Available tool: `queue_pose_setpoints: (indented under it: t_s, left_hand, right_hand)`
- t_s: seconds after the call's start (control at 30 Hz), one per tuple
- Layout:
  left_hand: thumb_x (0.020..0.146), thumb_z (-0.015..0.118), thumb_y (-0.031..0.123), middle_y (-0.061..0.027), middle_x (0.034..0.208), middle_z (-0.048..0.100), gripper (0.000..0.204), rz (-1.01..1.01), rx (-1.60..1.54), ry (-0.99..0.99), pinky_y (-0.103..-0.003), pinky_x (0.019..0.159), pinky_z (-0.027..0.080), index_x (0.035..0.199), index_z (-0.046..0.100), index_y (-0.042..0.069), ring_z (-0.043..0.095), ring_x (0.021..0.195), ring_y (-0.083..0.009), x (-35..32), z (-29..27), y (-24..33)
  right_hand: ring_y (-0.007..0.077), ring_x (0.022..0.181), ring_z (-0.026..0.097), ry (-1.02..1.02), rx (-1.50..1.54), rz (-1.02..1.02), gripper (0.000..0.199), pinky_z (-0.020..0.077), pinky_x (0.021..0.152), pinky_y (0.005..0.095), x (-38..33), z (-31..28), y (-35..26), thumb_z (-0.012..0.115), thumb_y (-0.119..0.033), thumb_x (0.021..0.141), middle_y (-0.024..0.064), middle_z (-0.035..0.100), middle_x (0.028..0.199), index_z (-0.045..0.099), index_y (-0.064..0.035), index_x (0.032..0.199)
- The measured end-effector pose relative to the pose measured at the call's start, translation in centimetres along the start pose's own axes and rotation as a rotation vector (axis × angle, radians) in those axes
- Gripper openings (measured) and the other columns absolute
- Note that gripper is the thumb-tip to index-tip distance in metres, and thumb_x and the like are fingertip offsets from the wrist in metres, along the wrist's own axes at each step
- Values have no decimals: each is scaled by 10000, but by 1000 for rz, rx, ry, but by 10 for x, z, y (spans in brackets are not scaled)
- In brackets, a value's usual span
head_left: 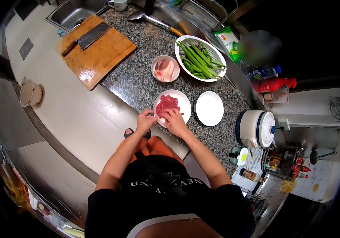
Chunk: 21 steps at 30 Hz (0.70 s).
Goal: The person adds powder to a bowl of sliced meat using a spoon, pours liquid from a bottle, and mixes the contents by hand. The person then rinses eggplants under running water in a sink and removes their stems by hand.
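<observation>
A white plate holds a heap of raw red sliced meat near the counter's front edge. My left hand is closed at the plate's left rim, fingertips drawn together on it. Over the near part of the heap, my right hand has its fingers bent down into the meat; its fingertips are partly hidden. To the right stands a bare white plate. Just beyond the meat is a small bowl with a pale, fatty piece of raw meat in it.
A wooden cutting board with a cleaver overhangs the counter at left, near a sink. Behind are a spatula and a white basket of long green vegetables. A white cooker stands at right.
</observation>
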<state>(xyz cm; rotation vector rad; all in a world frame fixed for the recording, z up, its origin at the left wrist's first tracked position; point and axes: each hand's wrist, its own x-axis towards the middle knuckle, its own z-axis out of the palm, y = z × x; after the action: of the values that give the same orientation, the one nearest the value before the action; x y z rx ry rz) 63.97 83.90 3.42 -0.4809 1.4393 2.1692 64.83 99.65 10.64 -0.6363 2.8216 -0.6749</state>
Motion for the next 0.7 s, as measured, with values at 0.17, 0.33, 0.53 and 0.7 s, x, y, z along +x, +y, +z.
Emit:
queue_pose_setpoints:
  t_s: [0.17,0.33,0.53,0.7]
  left_hand:
    - [653,606,-1,-71,661,596,275,12,-24,-22,-205,478,435,909,508,-26,538,521,-98,0,-2,0]
    - [658,608,-1,-72,674,598,271,-14,-13,-11,-203,498,451,909,504,-17,547,541,-102,0,0,3]
    - [679,601,7,-74,716,603,272,-36,36,-13,-208,530,483,934,506,-5,569,585,-113,0,0,7]
    - [672,610,1,-84,725,604,297,-51,8,-38,-205,526,475,949,505,-8,568,589,-120,1,-4,3]
  right_hand:
    - [330,1040,391,307,41,208,486,338,878,403,15,-25,2,643,-78,619,132,427,1150,499,-109,1082]
    - [311,970,442,300,66,137,268,370,827,385,20,2,0,590,-73,678,106,493,1050,558,-68,944]
    - [326,859,492,173,74,316,234,418,745,366,-19,-7,13,543,-35,705,142,521,937,543,-42,939]
    - [326,878,483,270,165,254,298,405,784,359,3,-5,1,554,1,672,133,519,964,545,-43,967]
